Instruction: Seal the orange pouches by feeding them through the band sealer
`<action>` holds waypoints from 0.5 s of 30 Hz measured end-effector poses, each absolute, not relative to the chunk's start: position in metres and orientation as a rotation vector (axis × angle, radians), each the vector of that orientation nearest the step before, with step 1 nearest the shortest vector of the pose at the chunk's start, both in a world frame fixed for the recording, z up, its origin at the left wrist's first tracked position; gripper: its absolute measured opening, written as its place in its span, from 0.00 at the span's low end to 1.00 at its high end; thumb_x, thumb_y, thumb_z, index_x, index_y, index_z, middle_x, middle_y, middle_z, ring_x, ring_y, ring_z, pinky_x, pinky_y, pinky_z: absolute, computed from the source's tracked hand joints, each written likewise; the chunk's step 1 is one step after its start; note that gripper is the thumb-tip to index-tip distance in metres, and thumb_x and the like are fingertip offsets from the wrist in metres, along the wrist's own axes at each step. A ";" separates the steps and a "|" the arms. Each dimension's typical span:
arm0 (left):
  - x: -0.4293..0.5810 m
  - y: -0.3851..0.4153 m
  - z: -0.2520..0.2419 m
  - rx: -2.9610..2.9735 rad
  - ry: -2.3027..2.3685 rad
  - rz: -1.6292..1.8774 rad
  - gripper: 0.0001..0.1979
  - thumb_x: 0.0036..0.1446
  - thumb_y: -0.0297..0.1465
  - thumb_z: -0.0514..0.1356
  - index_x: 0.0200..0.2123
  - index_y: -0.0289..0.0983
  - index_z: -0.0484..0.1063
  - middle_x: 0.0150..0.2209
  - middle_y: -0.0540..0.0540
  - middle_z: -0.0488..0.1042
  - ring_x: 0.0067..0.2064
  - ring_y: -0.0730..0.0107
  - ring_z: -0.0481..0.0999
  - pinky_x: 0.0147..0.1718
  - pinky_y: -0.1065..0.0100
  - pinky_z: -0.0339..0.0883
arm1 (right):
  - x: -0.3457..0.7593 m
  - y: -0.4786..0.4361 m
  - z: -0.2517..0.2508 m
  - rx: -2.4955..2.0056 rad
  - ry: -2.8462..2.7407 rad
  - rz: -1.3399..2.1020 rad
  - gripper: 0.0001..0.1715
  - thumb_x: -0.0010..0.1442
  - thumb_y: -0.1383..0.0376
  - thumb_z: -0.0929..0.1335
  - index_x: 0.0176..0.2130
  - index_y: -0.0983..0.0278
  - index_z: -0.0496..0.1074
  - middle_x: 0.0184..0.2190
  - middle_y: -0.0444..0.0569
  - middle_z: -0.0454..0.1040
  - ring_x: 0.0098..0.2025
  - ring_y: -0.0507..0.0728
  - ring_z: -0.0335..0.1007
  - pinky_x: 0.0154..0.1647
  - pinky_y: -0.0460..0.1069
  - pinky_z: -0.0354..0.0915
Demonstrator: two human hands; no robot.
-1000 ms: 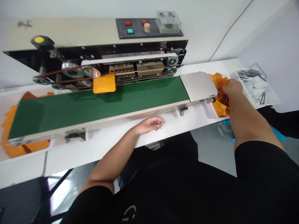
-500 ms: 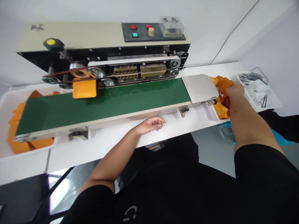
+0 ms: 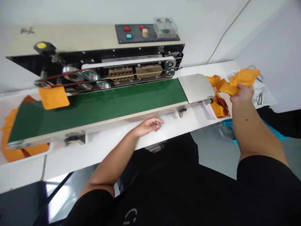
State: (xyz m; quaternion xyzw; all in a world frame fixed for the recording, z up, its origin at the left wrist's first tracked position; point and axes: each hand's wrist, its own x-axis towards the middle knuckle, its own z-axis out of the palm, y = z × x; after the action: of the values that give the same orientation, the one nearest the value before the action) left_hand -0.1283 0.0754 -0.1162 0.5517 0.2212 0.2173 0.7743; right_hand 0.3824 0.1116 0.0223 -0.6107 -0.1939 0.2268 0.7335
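Left hand: the left hand rests on the white surface in front of the green conveyor belt; its fingers curl loosely, slightly open, and hold nothing.

Right hand: the right hand, past the right end of the belt, is clenched; its fingers grip a crumpled bunch of orange pouches, which hides the fingertips.

Right of belt: a white tray holds more orange pouches, partly under a brushed-steel plate.

On belt: one flat orange pouch lies at the left end, overhanging the far edge.

Left of belt: a white bin sits below the end, holding orange pouches, cut off by the frame.

Behind belt: a band sealer shows metal pulleys, dark bands and a push-button panel.

Far right of belt: a pale tray sits mostly hidden; its small contents are hard to make out.
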 end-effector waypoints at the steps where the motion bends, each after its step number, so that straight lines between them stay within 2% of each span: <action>1: -0.129 0.076 -0.116 1.199 0.477 0.474 0.24 0.66 0.45 0.72 0.56 0.35 0.79 0.38 0.46 0.78 0.37 0.70 0.75 0.40 0.65 0.71 | 0.383 0.106 0.024 -1.020 -0.218 0.555 0.32 0.69 0.87 0.56 0.37 0.62 0.78 0.61 0.63 0.81 0.54 0.55 0.82 0.63 0.63 0.72; 3: -0.129 0.077 -0.115 1.209 0.476 0.477 0.23 0.67 0.45 0.72 0.56 0.35 0.79 0.38 0.46 0.78 0.37 0.71 0.75 0.40 0.65 0.71 | 0.383 0.095 0.028 -0.501 0.184 0.625 0.31 0.67 0.86 0.58 0.34 0.60 0.80 0.53 0.65 0.84 0.52 0.62 0.84 0.64 0.70 0.70; 5: -0.130 0.077 -0.113 1.219 0.487 0.468 0.24 0.66 0.46 0.72 0.55 0.35 0.79 0.38 0.46 0.78 0.36 0.71 0.75 0.39 0.66 0.71 | 0.378 0.081 0.034 -0.392 0.300 0.683 0.30 0.68 0.84 0.59 0.33 0.62 0.82 0.49 0.65 0.85 0.52 0.64 0.85 0.62 0.72 0.71; 8: -0.129 0.071 -0.109 1.230 0.523 0.452 0.25 0.64 0.47 0.74 0.54 0.35 0.79 0.39 0.46 0.78 0.38 0.70 0.75 0.40 0.66 0.72 | 0.350 0.050 0.040 -0.769 -0.093 0.709 0.25 0.66 0.82 0.62 0.38 0.63 0.85 0.51 0.61 0.86 0.56 0.64 0.85 0.58 0.65 0.77; 9: -0.127 0.065 -0.107 1.230 0.539 0.459 0.25 0.63 0.47 0.75 0.53 0.35 0.79 0.39 0.45 0.78 0.39 0.69 0.76 0.41 0.66 0.72 | 0.334 0.035 0.040 -0.929 -0.277 0.726 0.22 0.63 0.81 0.66 0.39 0.61 0.85 0.54 0.58 0.86 0.58 0.64 0.84 0.59 0.63 0.78; 11: -0.121 0.047 -0.102 1.214 0.563 0.492 0.25 0.61 0.47 0.77 0.52 0.36 0.80 0.41 0.44 0.79 0.42 0.68 0.77 0.43 0.66 0.73 | 0.295 0.001 0.035 -1.145 -0.511 0.872 0.18 0.57 0.74 0.74 0.44 0.54 0.85 0.56 0.49 0.86 0.62 0.66 0.82 0.61 0.63 0.78; 13: -0.112 0.022 -0.093 1.151 0.545 0.517 0.26 0.61 0.47 0.77 0.55 0.37 0.79 0.47 0.41 0.79 0.47 0.64 0.78 0.46 0.64 0.75 | 0.250 -0.035 0.023 -1.283 -0.524 1.130 0.22 0.54 0.65 0.80 0.48 0.47 0.86 0.57 0.43 0.86 0.61 0.69 0.82 0.60 0.66 0.78; 15: -0.100 -0.003 -0.082 1.035 0.481 0.526 0.30 0.60 0.46 0.78 0.60 0.41 0.77 0.58 0.36 0.78 0.56 0.56 0.80 0.51 0.59 0.78 | 0.207 -0.065 0.005 -1.377 -0.408 1.327 0.22 0.49 0.60 0.84 0.45 0.45 0.86 0.51 0.42 0.88 0.54 0.72 0.85 0.54 0.68 0.79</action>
State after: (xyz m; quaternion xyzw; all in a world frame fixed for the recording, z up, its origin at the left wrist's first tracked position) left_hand -0.1004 -0.0031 -0.0820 0.4842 0.2252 0.2458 0.8089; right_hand 0.2072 -0.0653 0.0049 -0.5841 -0.1732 0.5627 0.5588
